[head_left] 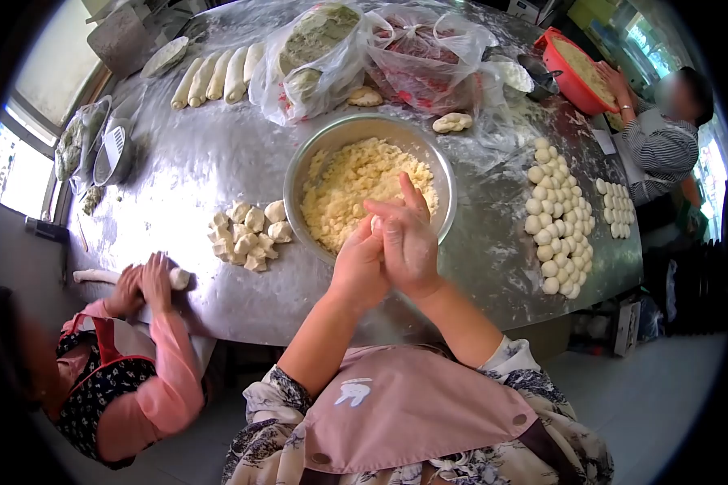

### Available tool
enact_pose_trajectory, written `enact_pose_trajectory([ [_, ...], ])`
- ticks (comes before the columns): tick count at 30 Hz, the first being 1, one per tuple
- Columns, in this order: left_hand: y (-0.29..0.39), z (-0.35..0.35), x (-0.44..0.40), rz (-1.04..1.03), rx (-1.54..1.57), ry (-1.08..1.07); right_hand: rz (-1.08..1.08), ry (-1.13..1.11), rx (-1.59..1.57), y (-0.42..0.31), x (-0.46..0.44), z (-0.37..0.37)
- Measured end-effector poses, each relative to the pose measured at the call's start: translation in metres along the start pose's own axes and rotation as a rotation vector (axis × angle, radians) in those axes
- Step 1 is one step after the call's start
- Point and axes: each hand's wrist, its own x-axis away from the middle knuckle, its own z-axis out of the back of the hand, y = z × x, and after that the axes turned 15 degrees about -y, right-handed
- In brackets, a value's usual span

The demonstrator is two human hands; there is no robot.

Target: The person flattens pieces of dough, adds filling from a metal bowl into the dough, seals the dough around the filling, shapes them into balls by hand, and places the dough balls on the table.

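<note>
My left hand (361,265) is cupped above the near rim of a steel bowl (289,182). My right hand (411,252) presses against it, its fingers bent over the left palm and some pointing up. A small pale piece of dough (376,225) shows between the two hands, mostly hidden by the fingers. Crumbly yellow filling (340,182) lies in the bowl. Left of the bowl sits a pile of cut dough pieces (243,236). Many round dough balls (556,222) are spread out to the right.
At left, a co-worker's hands (144,284) rest on a dough roll (179,279). Behind the bowl stand plastic bags of green filling (319,40) and dark red filling (416,48), beside several dough logs (218,77). Another person at right touches a red basin (562,69).
</note>
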Motion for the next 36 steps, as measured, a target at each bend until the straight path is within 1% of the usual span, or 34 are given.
enact_pose_trajectory([
  [3, -0.004, 0.006, -0.004, 0.013, -0.140, 0.012, -0.016, 0.093, 0.099, -0.007, 0.000, -0.007],
  [4, -0.005, 0.007, -0.007, 0.000, -0.121, 0.019, 0.007, 0.122, 0.115, -0.008, -0.001, -0.007],
  [7, -0.002, -0.004, -0.011, 0.012, -0.152, 0.080, -0.024, 0.145, -0.016, 0.000, -0.004, -0.008],
  [8, -0.001, -0.006, -0.010, -0.047, -0.074, -0.034, -0.107, 0.151, -0.105, -0.001, -0.006, -0.007],
  [10, -0.001, -0.006, -0.005, -0.162, 0.084, -0.261, -0.394, 0.198, -0.559, -0.006, -0.014, 0.002],
  [11, -0.003, -0.006, -0.005, -0.198, -0.098, -0.238, -0.538, 0.217, -0.789, -0.009, -0.018, 0.006],
  [12, -0.008, -0.004, -0.005, -0.236, -0.280, -0.211, -0.542, 0.285, -0.974, -0.013, -0.021, 0.006],
  [13, -0.013, 0.000, -0.006, -0.272, -0.462, -0.180, -0.480, 0.254, -0.933, -0.018, -0.022, 0.009],
  [14, -0.019, 0.005, -0.007, -0.334, -0.526, -0.116, -0.420, 0.221, -0.894, -0.023, -0.021, 0.010],
  [15, -0.018, 0.006, -0.005, -0.338, -0.572, -0.080, -0.362, 0.186, -0.858, -0.026, -0.019, 0.010],
  [16, -0.015, 0.007, -0.003, -0.339, -0.619, -0.041, -0.301, 0.085, -0.861, -0.024, -0.014, 0.011],
  [18, -0.007, 0.010, -0.001, -0.343, -0.717, 0.031, -0.260, -0.012, -0.657, -0.028, -0.009, 0.008],
  [19, -0.006, 0.012, 0.000, -0.382, -0.806, 0.037, -0.235, -0.057, -0.553, -0.030, -0.007, 0.007],
  [21, -0.005, 0.015, -0.001, -0.464, -0.981, 0.039, -0.224, -0.058, -0.638, -0.031, -0.004, 0.006],
  [22, -0.004, 0.015, 0.001, -0.521, -1.204, 0.060, -0.220, -0.036, -0.654, -0.030, -0.004, 0.003],
  [23, -0.005, 0.017, -0.002, -0.574, -1.240, 0.049, -0.217, -0.013, -0.668, -0.030, -0.004, 0.001],
  [24, -0.007, 0.019, -0.007, -0.627, -1.275, 0.037, -0.258, -0.032, -0.700, -0.032, -0.005, 0.002],
  [26, -0.005, 0.018, -0.005, -0.578, -1.253, -0.035, -0.341, -0.069, -0.763, -0.035, -0.008, 0.006],
  [27, -0.004, 0.017, -0.004, -0.553, -1.242, -0.070, -0.391, -0.035, -0.690, -0.034, -0.008, 0.006],
  [28, -0.008, 0.018, -0.006, -0.566, -1.204, -0.050, -0.438, -0.002, -0.617, -0.032, -0.009, 0.007],
  [29, -0.009, 0.022, -0.006, -0.526, -1.059, -0.073, -0.484, 0.031, -0.544, -0.030, -0.010, 0.007],
  [30, -0.008, 0.023, -0.006, -0.490, -0.908, -0.089, -0.500, 0.010, -0.577, -0.034, -0.011, 0.013],
  [31, -0.007, 0.021, -0.006, -0.459, -0.759, -0.096, -0.464, 0.054, -0.587, -0.032, -0.011, 0.011],
  [33, -0.001, 0.009, -0.005, -0.419, -0.618, -0.025, -0.387, 0.135, -0.597, -0.025, -0.009, 0.009],
  [34, -0.001, 0.014, -0.008, -0.370, -0.587, -0.034, -0.406, 0.055, -0.486, -0.027, -0.008, 0.012],
  [36, -0.005, 0.016, -0.010, -0.296, -0.607, -0.009, -0.176, -0.004, -0.353, -0.015, -0.003, -0.005],
])
